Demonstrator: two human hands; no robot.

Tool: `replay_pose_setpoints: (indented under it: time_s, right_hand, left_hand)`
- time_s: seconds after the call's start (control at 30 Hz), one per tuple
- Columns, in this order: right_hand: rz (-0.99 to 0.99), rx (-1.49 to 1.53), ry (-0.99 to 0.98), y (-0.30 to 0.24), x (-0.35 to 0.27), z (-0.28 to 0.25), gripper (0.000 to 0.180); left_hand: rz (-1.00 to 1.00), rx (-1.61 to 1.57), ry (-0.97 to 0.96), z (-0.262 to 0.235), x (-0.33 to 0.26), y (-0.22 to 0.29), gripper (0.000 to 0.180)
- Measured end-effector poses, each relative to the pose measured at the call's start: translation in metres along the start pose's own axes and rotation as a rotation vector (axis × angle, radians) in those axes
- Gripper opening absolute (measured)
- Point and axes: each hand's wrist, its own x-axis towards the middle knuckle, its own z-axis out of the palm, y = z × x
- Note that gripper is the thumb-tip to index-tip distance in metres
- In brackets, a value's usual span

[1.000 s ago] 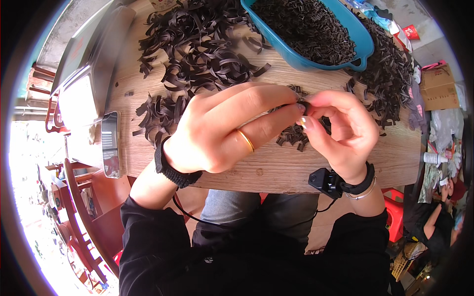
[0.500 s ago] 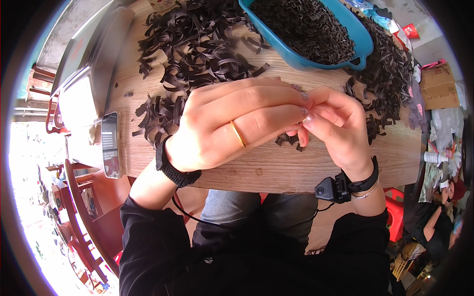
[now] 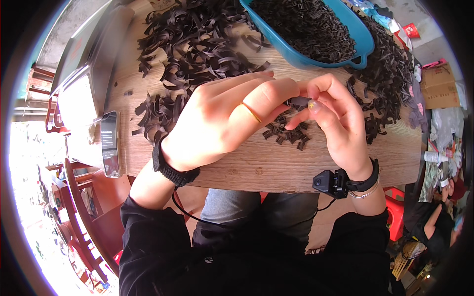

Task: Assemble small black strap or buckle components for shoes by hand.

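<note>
At the lower centre of the frame, a dark sleeve and lap are being shown below the near edge of the pale wooden plank tabletop (image 3: 256,170). Just above that edge, at mid-frame, a short, flat, dark brown strip (image 3: 298,101) is being pinched between both hands. The left hand (image 3: 227,121), ringed and wristbanded, is being held curled, its fingertips closed on the strip's left end; the right hand (image 3: 340,123) is being held closed on the right end between thumb and forefinger, the other fingers loosely bent. The strip is being judged light, thin and pliable, possibly brittle, best taken by its ends with fingertips. Beneath the hands, a small cluster of cut dark pieces (image 3: 286,133) is lying on the tabletop. Further off, at upper left, a loose heap of longer dark strips (image 3: 197,44) is being spread out. At upper right, a blue plastic scoop-shaped tray (image 3: 301,56) is being filled with fine dark shreds.
</note>
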Motion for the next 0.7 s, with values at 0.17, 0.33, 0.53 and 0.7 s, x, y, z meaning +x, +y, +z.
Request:
replay_pose_setpoints:
  time_s: [0.17, 0.33, 0.53, 0.7]
  right_hand:
    - [-0.011, -0.025, 0.029, 0.0, 0.001, 0.003, 0.01]
    - [0.19, 0.217, 0.038, -0.011, 0.008, -0.006, 0.016]
    - [0.296, 0.134, -0.062, -0.005, 0.005, -0.006, 0.03]
    - [0.229, 0.068, 0.002, -0.002, 0.001, 0.001, 0.027]
  left_hand:
    - [-0.05, 0.031, -0.031, -0.002, -0.001, 0.0, 0.038]
    - [-0.023, -0.014, 0.045, -0.004, 0.002, -0.003, 0.038]
    - [0.108, -0.128, 0.06, 0.007, -0.005, -0.011, 0.033]
    - [0.093, -0.132, -0.026, 0.002, -0.002, -0.007, 0.039]
